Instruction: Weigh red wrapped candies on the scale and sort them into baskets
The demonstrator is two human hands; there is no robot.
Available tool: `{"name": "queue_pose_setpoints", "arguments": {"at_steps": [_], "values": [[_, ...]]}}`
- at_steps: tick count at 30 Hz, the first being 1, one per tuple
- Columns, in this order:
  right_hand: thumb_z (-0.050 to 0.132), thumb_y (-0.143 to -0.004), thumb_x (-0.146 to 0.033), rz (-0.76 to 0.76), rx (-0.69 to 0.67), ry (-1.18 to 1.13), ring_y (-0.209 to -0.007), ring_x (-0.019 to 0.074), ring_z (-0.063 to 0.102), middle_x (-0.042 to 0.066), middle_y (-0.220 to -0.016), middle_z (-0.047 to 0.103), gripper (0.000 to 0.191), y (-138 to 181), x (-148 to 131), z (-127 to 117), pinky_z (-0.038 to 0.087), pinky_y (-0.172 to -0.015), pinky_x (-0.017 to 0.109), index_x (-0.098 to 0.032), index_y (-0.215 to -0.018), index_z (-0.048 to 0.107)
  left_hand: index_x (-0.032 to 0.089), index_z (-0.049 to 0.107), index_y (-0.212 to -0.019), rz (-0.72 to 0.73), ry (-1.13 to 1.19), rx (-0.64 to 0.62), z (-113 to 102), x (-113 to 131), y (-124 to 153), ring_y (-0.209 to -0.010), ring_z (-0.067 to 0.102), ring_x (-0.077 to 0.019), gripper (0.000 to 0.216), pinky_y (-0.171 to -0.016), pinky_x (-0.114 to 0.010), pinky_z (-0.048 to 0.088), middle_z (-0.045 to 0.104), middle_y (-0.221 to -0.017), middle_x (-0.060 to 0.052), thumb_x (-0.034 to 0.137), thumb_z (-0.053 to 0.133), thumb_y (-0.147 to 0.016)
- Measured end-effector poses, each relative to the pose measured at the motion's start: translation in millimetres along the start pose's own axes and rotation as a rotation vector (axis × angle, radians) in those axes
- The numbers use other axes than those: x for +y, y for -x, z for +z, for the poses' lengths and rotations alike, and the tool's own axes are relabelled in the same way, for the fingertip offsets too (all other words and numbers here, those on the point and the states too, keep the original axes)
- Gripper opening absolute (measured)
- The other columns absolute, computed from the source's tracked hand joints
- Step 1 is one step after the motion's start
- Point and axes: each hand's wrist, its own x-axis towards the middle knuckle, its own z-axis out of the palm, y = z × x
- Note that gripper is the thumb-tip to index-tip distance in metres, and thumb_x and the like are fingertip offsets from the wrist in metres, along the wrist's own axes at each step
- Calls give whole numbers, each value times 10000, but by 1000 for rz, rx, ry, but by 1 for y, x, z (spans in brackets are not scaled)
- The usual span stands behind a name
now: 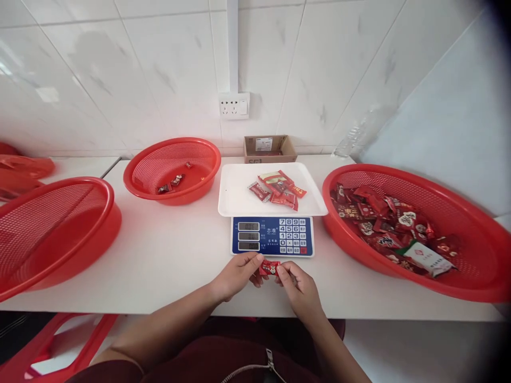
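Note:
Between my two hands is a small red wrapped candy [270, 267], just in front of the scale. My left hand [239, 274] pinches its left end with the thumb on top. At its right end, my right hand [297, 287] grips the wrapper between thumb and fingers. Beyond them stands a digital scale [272, 236] with a blue keypad panel and small displays. Several red and pale snack packets [277, 189] lie grouped on its white weighing tray [237, 186], right of the middle.
At right, a large red basket [451, 205] holds many packets, including a white-and-green one [427, 258]. A red basket [173, 146] at back left has a few small candies [175, 181]. Another red basket [107, 213] stands left. Behind the scale are a cardboard box [269, 158] and a wall socket [234, 106].

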Motion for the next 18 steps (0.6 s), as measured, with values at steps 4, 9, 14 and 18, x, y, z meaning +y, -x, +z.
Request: {"name": "queue_pose_setpoints", "arguments": {"at_steps": [4,9,14,18], "values": [[434,-863,-476,37,-14,-40,-595,148,542,3,-612,574,338,1,2,3,431,-587,250,-207,-690,545,153,549,-745,2,-33,-3,-1,-3,0,-570,535,-91,419,-578,-243,454,601,-680,-1,571,528,-781],[350,-876,-543,26,-134,-159,-578,139,511,3,-603,538,430,-1,3,7,413,-566,256,-199,-684,521,160,525,-724,2,-47,6,-3,-4,0,-570,513,-87,413,-599,-245,445,568,-657,16,567,509,-791],[381,-863,-558,110,-190,-159,-505,117,460,-21,-532,466,446,-6,0,13,374,-514,247,-207,-597,450,162,515,-722,16,-65,-39,-4,-1,2,-588,505,-92,436,-616,-254,441,546,-668,17,594,499,-780],[396,-856,-564,110,-203,-184,-477,109,436,-27,-509,451,450,-8,-1,14,361,-498,246,-208,-586,450,165,499,-722,19,-90,-59,-6,-2,2,-589,499,-95,456,-614,-256,433,542,-668,16,616,469,-788]]}}
